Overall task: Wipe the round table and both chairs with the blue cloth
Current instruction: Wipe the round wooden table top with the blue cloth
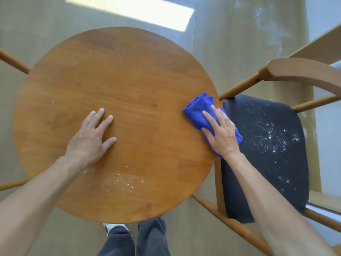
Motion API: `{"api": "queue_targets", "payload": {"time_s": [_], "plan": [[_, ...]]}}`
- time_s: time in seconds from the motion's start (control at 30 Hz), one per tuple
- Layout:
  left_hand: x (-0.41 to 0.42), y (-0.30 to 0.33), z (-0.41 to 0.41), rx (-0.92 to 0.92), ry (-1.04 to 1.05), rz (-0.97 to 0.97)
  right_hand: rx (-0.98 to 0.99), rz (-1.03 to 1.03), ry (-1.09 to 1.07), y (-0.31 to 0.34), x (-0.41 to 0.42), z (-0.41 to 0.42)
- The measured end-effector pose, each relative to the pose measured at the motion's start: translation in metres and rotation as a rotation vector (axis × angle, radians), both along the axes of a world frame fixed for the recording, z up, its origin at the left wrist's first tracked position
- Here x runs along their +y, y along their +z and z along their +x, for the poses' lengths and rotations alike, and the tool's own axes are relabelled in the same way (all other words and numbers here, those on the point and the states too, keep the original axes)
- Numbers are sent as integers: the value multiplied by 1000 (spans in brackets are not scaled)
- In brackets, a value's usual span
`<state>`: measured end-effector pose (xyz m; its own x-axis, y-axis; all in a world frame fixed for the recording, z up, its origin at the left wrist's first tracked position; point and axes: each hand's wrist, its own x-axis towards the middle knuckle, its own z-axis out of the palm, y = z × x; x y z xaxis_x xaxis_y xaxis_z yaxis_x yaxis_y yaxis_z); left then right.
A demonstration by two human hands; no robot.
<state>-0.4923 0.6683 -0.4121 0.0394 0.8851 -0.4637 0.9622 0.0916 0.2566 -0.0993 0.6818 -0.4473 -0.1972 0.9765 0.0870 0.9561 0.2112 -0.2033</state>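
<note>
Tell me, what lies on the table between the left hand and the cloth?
Only bare wood of the table lies between the left hand and the cloth, as the head view shows.

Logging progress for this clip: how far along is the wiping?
Done: the round wooden table looks mostly clean. In hand: the right hand presses the blue cloth at its right edge; the left hand rests flat. Left: white crumbs near the front, and the speckled black chair seat.
</note>
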Motion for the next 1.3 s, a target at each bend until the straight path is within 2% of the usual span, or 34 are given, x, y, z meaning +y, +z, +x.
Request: {"api": "queue_targets", "payload": {"time_s": [0.17, 0.27, 0.33, 0.5, 0.63, 0.67, 0.7, 0.83, 0.93, 1.07, 1.2, 1.3], "plan": [[-1, 0, 0, -14, 6, 8, 109, 9, -383, -3, -34, -29], [-2, 1, 1, -15, 6, -1, 46, 26, -475, -4, -80, -73], [-1, 3, 1, -14, 1, -20, 4, 39, -445, -6, -104, -114], [-4, 12, -16, -76, -53, -33, 93, 20, -295, -7, -122, -209], [-18, 13, -39, -69, -53, 14, 3, 91, 30, -5, -103, -165], [-22, 13, -44, -58, -51, 11, -24, 100, 56, -4, -96, -148], [-25, 13, -49, -55, -40, 6, -27, 93, 6, -3, -92, -136], [-31, 15, -60, -101, 23, 11, 60, 19, -475, -2, -106, -158], [-37, 15, -66, -125, 59, 24, 70, 6, -554, -1, -129, -211], [-42, 14, -77, -149, 155, 93, 108, -52, -438, 1, -160, -303], [-45, 15, -99, -167, 205, 187, 131, -42, -19, 1, -180, -381], [-45, 18, -117, -150, 224, 207, 157, 45, 201, -5, -175, -379]]}}
